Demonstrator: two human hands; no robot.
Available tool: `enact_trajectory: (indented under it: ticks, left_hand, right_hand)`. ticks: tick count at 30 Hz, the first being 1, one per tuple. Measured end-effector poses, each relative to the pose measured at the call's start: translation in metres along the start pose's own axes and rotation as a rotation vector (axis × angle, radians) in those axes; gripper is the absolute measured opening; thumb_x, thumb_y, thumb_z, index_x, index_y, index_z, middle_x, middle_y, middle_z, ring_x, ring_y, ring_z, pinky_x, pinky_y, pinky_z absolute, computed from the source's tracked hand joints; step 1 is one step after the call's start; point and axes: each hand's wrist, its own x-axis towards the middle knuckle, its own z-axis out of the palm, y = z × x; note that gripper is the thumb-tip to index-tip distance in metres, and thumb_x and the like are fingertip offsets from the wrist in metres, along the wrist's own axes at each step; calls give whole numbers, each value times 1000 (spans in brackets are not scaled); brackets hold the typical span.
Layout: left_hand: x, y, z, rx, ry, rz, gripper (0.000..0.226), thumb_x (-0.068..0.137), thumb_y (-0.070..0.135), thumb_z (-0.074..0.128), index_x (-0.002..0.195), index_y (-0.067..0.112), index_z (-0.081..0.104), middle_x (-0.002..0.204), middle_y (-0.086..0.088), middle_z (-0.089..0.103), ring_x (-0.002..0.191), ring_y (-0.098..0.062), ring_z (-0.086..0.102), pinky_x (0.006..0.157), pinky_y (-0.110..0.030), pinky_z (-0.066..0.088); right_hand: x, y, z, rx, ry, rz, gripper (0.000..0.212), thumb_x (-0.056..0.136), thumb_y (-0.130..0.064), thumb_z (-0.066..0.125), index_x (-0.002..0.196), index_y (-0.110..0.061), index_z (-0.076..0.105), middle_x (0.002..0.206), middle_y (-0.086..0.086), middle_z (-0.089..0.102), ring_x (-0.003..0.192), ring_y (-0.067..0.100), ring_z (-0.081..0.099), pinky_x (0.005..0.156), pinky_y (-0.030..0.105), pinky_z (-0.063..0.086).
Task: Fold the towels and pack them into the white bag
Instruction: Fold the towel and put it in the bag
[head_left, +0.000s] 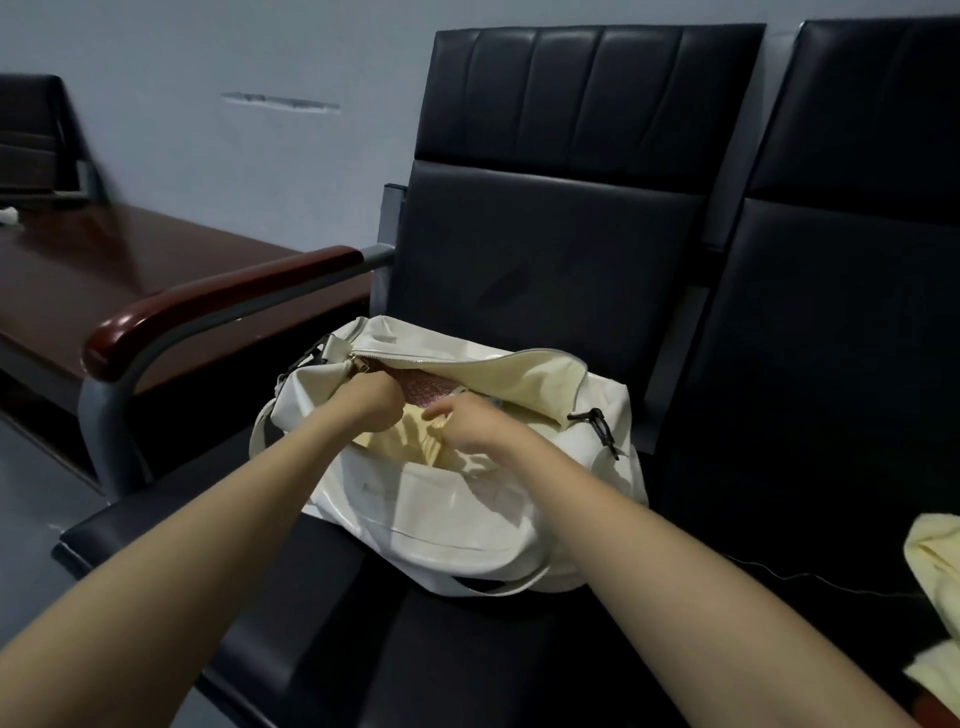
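The white bag (441, 525) lies unzipped on the black chair seat. Inside it I see a pale yellow towel (410, 441) and, behind it, a dark red towel (431, 384). My left hand (371, 402) reaches into the left end of the opening, fingers curled down and hidden inside the bag. My right hand (470, 423) is over the middle of the opening and pinches the yellow towel's fabric. More pale yellow towels (935, 587) lie on the seat at the far right edge.
The bag sits on a black padded chair (545, 249) with a red-brown armrest (218, 306) on its left. A second black chair (841, 312) adjoins on the right. A dark wooden table (104, 260) stands left. A thin cable (810, 579) crosses the right seat.
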Motion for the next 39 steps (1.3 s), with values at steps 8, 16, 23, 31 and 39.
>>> enact_trajectory:
  ticks: [8, 16, 23, 31, 39]
  left_hand:
    - [-95, 100, -1, -452, 115, 180, 22, 87, 10, 56, 102, 10, 73, 107, -8, 70, 100, -26, 64, 80, -29, 51]
    - [-196, 255, 45, -691, -221, 367, 9, 89, 11, 61, 96, 14, 66, 85, -2, 64, 75, -12, 58, 66, -24, 47]
    - [-265, 373, 109, -546, -422, 515, 23, 85, 19, 63, 108, 16, 67, 107, -2, 65, 90, -16, 64, 76, -27, 53]
    - [-302, 475, 160, -420, -349, 701, 34, 90, 22, 58, 123, 13, 58, 117, -9, 63, 104, -22, 60, 83, -25, 46]
    - [-311, 525, 205, -311, -316, 765, 54, 82, 44, 68, 128, 21, 53, 124, -11, 51, 116, -29, 50, 96, -36, 42]
  right_hand:
    - [-145, 66, -94, 169, 278, 43, 26, 90, -14, 62, 115, -17, 67, 109, 0, 66, 97, 14, 62, 81, 25, 51]
    - [-345, 176, -133, 123, 445, 336, 13, 92, -20, 63, 104, -25, 63, 105, -2, 63, 101, 17, 61, 84, 27, 46]
    - [-494, 269, -129, 78, 601, 621, 28, 92, -20, 62, 119, -14, 63, 120, 6, 59, 99, 15, 53, 80, 23, 35]
    - [-551, 343, -128, -11, 854, 796, 37, 85, -6, 62, 121, -4, 60, 118, 21, 54, 107, 34, 56, 87, 32, 43]
    - [-539, 352, -131, -216, 772, 803, 44, 90, -9, 48, 134, -16, 43, 121, 15, 53, 113, 34, 49, 84, 36, 44]
